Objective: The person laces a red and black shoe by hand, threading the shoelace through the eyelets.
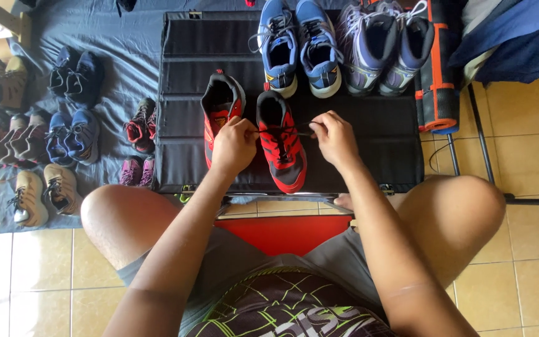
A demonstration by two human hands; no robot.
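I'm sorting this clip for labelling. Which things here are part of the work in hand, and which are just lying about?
In hand:
- left hand and right hand, each pulling a lace end
- red shoe being laced
- its red partner
- black mat under them

Lying about:
- blue pair
- purple pair
- shoes on the grey sheet
- rolled mat

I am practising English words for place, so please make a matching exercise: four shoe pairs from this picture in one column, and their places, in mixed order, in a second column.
Things:
1. red shoes
2. blue shoes
3. purple-grey shoes
4. tan shoes

Places:
A. far right on the black mat
B. on the grey cloth, lower left
C. on the mat, at the left hand and right hand
D. directly behind the red pair

Pairs: 1-C, 2-D, 3-A, 4-B
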